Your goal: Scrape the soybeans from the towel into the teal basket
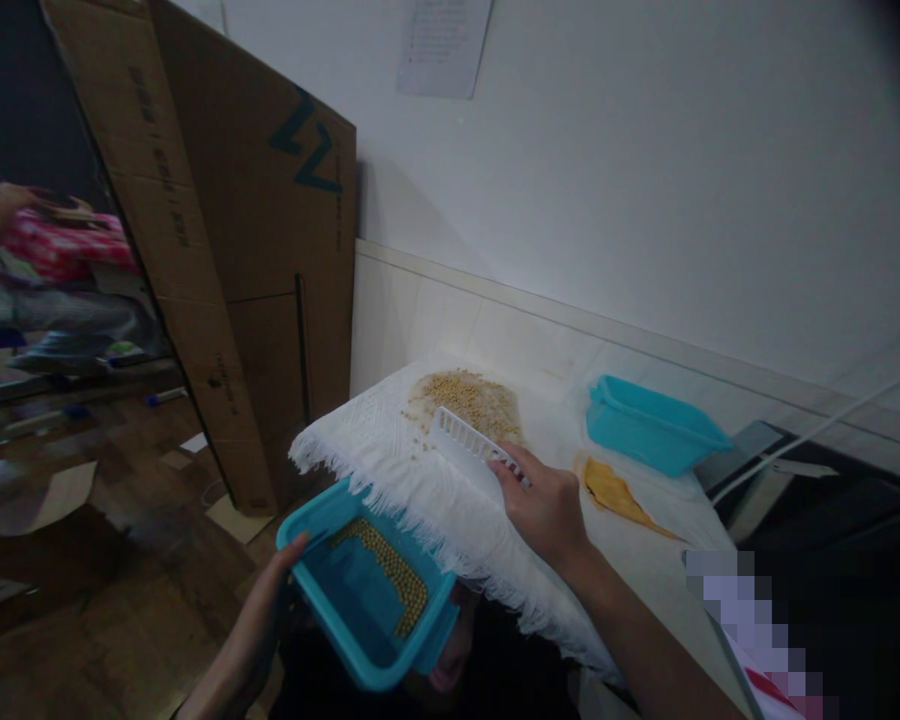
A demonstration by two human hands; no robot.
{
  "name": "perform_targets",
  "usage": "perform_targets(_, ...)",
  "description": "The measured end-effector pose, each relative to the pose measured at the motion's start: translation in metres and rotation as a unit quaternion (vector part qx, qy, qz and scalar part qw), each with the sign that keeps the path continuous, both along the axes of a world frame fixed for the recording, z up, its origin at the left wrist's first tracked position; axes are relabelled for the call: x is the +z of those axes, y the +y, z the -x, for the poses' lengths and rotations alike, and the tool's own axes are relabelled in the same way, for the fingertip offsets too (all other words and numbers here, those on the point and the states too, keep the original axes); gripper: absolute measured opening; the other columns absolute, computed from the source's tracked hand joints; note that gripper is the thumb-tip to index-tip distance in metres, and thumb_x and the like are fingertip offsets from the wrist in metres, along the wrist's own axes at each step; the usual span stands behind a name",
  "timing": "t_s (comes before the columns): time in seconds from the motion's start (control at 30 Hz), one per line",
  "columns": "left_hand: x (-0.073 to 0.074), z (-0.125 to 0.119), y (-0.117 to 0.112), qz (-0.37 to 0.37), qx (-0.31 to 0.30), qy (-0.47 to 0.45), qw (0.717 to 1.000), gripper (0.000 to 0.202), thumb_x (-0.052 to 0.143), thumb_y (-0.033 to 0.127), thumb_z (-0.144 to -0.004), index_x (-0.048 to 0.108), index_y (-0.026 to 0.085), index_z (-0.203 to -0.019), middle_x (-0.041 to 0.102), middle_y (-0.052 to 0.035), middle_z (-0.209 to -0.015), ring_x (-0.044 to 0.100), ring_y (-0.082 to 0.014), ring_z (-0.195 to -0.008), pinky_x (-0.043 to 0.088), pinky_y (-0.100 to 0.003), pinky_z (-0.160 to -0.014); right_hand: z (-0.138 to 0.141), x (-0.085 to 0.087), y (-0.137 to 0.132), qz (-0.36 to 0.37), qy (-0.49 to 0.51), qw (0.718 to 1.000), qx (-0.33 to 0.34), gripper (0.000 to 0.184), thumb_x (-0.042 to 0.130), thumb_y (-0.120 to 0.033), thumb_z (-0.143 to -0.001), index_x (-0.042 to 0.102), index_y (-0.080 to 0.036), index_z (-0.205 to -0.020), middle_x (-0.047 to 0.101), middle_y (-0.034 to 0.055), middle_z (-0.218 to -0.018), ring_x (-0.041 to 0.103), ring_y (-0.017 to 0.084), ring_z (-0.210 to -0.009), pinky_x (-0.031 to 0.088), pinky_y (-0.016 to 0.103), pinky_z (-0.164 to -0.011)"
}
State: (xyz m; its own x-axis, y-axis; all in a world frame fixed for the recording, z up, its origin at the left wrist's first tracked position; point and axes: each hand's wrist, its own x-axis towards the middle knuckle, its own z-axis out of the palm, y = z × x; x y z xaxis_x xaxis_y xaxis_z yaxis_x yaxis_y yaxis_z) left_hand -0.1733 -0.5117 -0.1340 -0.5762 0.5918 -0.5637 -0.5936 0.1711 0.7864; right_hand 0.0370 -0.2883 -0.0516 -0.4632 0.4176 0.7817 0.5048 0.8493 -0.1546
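Note:
My left hand (259,620) grips the left side of a teal plastic tub (352,610), held tilted just below the fringed edge of a white cloth (390,465). A band of small tan beans (401,580) lies inside the tub. My right hand (544,505) is closed on a white slotted plastic scoop (461,440) that rests on the cloth. The scoop's far end touches a pile of the same beans (469,398) spread on the cloth.
A second teal tub (649,430) stands at the far right of the cloth, with a yellow scrap (611,490) in front of it. Large cardboard sheets (240,240) lean against the wall at left. A white cable (817,430) runs along the right. Another person's arm shows far left.

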Motion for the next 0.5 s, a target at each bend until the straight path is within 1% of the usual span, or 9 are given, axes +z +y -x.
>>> perform_targets(0.03, -0.002, 0.001, 0.0, -0.002, 0.0, -0.001, 1.0, 0.061, 0.066, 0.064, -0.082, 0.071, 0.011, -0.113, 0.081, -0.01, -0.077, 0.077, -0.0313, -0.085, 0.057, -0.034, -0.065, 0.0, 0.001, -0.001, 0.001, 0.0, 1.0, 0.003, 0.027, 0.056, -0.03, -0.097, 0.08, -0.018, -0.097, 0.079, 0.0061, -0.072, 0.072, 0.019, -0.052, 0.051, 0.024, -0.051)
perform_targets(0.1, -0.006, 0.002, 0.0, -0.01, -0.004, -0.002, 1.0, 0.067, 0.066, 0.063, -0.083, 0.067, 0.011, -0.124, 0.081, -0.0079, -0.074, 0.077, -0.0305, -0.084, 0.058, -0.033, -0.067, 0.0, 0.002, -0.003, 0.004, 0.003, 1.0, 0.014, 0.027, 0.056, -0.03, -0.097, 0.08, -0.018, -0.097, 0.079, 0.006, -0.072, 0.07, 0.018, -0.05, 0.051, 0.024, -0.05)
perform_targets(0.2, -0.011, 0.005, -0.001, -0.007, 0.005, 0.007, 1.0, 0.072, 0.066, 0.062, -0.083, 0.063, 0.012, -0.134, 0.077, -0.0046, -0.064, 0.077, -0.03, -0.074, 0.057, -0.034, -0.066, 0.001, 0.004, -0.004, 0.013, 0.013, 1.0, 0.023, 0.027, 0.055, -0.03, -0.098, 0.08, -0.018, -0.098, 0.078, 0.0048, -0.07, 0.067, 0.017, -0.045, 0.051, 0.024, -0.05)
perform_targets(0.27, -0.009, 0.004, -0.001, -0.001, 0.007, 0.008, 1.0, 0.07, 0.067, 0.062, -0.083, 0.064, 0.012, -0.132, 0.079, -0.0059, -0.068, 0.077, -0.0307, -0.072, 0.057, -0.035, -0.063, 0.002, 0.004, -0.004, 0.019, 0.016, 1.0, 0.019, 0.027, 0.056, -0.031, -0.097, 0.08, -0.019, -0.098, 0.079, 0.0046, -0.07, 0.068, 0.017, -0.047, 0.052, 0.024, -0.051)
perform_targets(0.4, -0.001, 0.001, 0.001, -0.003, 0.003, -0.006, 1.0, 0.061, 0.066, 0.063, -0.083, 0.068, 0.013, -0.119, 0.083, -0.0103, -0.084, 0.078, -0.0323, -0.09, 0.057, -0.034, -0.06, 0.004, 0.003, -0.003, 0.028, 0.01, 0.999, 0.017, 0.026, 0.057, -0.032, -0.096, 0.08, -0.019, -0.097, 0.079, 0.0053, -0.073, 0.071, 0.018, -0.052, 0.053, 0.024, -0.053)
perform_targets(0.43, 0.0, 0.001, 0.001, -0.005, 0.004, -0.01, 1.0, 0.059, 0.066, 0.063, -0.083, 0.068, 0.014, -0.117, 0.083, -0.0104, -0.085, 0.078, -0.0323, -0.093, 0.057, -0.034, -0.061, 0.005, 0.002, -0.003, 0.03, 0.009, 0.999, 0.022, 0.026, 0.057, -0.031, -0.096, 0.08, -0.019, -0.097, 0.08, 0.0053, -0.074, 0.07, 0.018, -0.052, 0.053, 0.024, -0.054)
perform_targets(0.5, 0.0, 0.001, 0.0, -0.004, 0.008, -0.01, 1.0, 0.058, 0.067, 0.063, -0.082, 0.068, 0.015, -0.115, 0.082, -0.0092, -0.083, 0.077, -0.0316, -0.092, 0.057, -0.033, -0.061, 0.005, 0.002, -0.003, 0.035, 0.01, 0.999, 0.032, 0.025, 0.058, -0.03, -0.096, 0.08, -0.019, -0.097, 0.08, 0.0053, -0.074, 0.069, 0.018, -0.05, 0.053, 0.025, -0.054)
